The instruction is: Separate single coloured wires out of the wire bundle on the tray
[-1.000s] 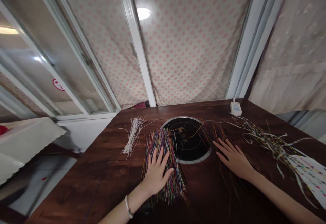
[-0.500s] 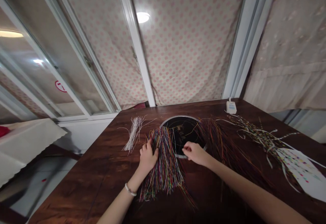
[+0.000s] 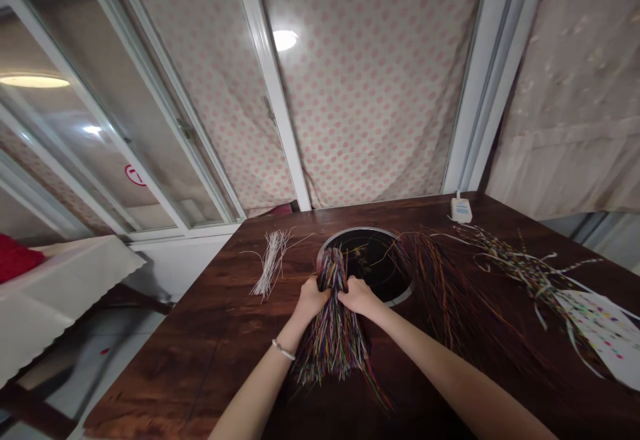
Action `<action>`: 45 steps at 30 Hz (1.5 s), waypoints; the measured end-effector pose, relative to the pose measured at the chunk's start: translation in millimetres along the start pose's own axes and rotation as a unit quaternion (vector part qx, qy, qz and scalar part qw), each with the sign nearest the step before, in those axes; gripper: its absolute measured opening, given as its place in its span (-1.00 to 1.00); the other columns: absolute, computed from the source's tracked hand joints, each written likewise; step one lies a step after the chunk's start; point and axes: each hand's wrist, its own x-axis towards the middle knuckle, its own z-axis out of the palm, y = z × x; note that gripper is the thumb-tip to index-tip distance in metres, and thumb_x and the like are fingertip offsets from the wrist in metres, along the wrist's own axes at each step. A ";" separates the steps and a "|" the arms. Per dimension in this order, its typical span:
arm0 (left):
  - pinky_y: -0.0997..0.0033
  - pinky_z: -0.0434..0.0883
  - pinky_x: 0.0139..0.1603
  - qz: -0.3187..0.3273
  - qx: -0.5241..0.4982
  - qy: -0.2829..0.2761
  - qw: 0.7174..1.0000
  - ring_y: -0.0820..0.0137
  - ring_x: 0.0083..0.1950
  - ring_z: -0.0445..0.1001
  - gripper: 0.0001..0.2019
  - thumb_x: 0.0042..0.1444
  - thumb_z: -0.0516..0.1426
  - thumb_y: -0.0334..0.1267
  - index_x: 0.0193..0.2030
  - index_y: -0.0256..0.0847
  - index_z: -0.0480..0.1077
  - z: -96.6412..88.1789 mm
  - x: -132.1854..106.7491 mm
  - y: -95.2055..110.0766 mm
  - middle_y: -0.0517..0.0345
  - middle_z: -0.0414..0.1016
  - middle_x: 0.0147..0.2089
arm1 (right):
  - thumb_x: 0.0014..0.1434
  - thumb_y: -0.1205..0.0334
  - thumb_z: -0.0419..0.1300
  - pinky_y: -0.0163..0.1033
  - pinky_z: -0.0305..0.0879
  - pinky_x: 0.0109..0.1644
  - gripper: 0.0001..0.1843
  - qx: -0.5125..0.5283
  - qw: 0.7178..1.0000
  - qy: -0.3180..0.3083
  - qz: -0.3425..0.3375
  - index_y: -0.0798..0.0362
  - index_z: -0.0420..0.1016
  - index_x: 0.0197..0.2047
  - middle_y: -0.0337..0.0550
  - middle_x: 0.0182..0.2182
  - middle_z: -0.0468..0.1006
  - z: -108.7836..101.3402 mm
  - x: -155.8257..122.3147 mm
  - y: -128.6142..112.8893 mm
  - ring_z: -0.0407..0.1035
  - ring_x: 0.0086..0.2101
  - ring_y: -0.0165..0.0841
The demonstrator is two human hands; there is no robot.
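White strands (image 3: 271,263) lie near the far left corner of the wooden surface (image 3: 215,333). Left hand (image 3: 313,298), fingers curled, grips a multicoloured strand bundle (image 3: 337,340), mid-surface, overlapping the left rim of a black disc (image 3: 387,279); long axis runs far edge to near edge, ends fanning nearward. Right hand (image 3: 356,293), fingers closed, grips its right side. Reddish-brown strands (image 3: 443,287) trail nearward, rightward.

strand bundle (image 3: 336,343): multicoloured | thin strands (image 3: 271,265): white | curtain (image 3: 385,93): pink-dotted beige | tabletop (image 3: 220,307): dark brown
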 end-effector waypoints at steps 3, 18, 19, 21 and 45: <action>0.42 0.33 -0.09 0.017 -0.042 -0.024 0.999 0.26 -0.09 0.44 -0.63 -0.16 0.15 -0.40 -0.12 -0.36 0.36 16.0 0.0 14.4 -0.07 0.48 -0.12 | 0.02 0.19 0.08 -0.25 0.25 -0.22 -0.66 0.004 1.000 0.004 0.014 0.25 0.37 -0.18 0.19 -0.20 0.50 -9.0 -0.1 16.5 0.41 -0.18 -0.14; 0.14 0.09 0.19 0.173 0.042 0.068 0.982 0.10 0.27 0.03 -0.34 -0.01 0.05 -0.35 0.26 -0.27 -0.08 53.4 -49.9 74.1 -0.20 -0.03 0.28 | 0.04 0.25 0.05 -0.22 0.14 -0.03 -0.64 -0.016 0.998 0.044 -0.033 0.13 0.42 -0.08 0.00 -0.18 0.48 -42.1 -39.6 64.5 0.31 -0.10 -0.22; 0.09 0.03 0.22 0.196 0.080 0.083 0.974 0.08 0.30 -0.07 -0.36 -0.01 0.03 -0.36 0.26 -0.25 -0.05 54.7 -56.5 72.6 -0.17 -0.12 0.32 | 0.05 0.24 0.04 -0.17 0.13 -0.01 -0.58 -0.035 0.997 0.061 -0.039 0.15 0.37 0.00 0.04 -0.13 0.46 -37.3 -46.7 65.0 0.29 -0.08 -0.18; 0.01 -0.04 0.24 0.220 0.135 0.087 0.962 0.02 0.33 -0.22 -0.39 0.00 0.02 -0.36 0.25 -0.25 -0.01 59.3 -67.1 66.4 -0.12 -0.25 0.35 | 0.08 0.23 -0.01 -0.06 0.09 0.05 -0.46 -0.085 0.989 0.107 -0.061 0.21 0.22 0.14 0.14 0.02 0.34 -25.1 -59.9 67.2 0.20 0.01 -0.10; -0.04 -0.06 0.25 0.302 0.311 -0.007 0.901 0.15 0.35 -0.34 -0.42 0.09 -0.12 -0.45 0.28 -0.22 -0.08 10.8 -90.4 38.4 0.05 -0.28 0.37 | 0.21 0.28 -0.21 -0.16 -0.02 0.23 -0.46 0.060 0.970 0.179 -0.153 0.12 -0.04 0.27 -0.06 0.22 0.07 -3.4 -76.1 61.3 -0.05 0.20 -0.38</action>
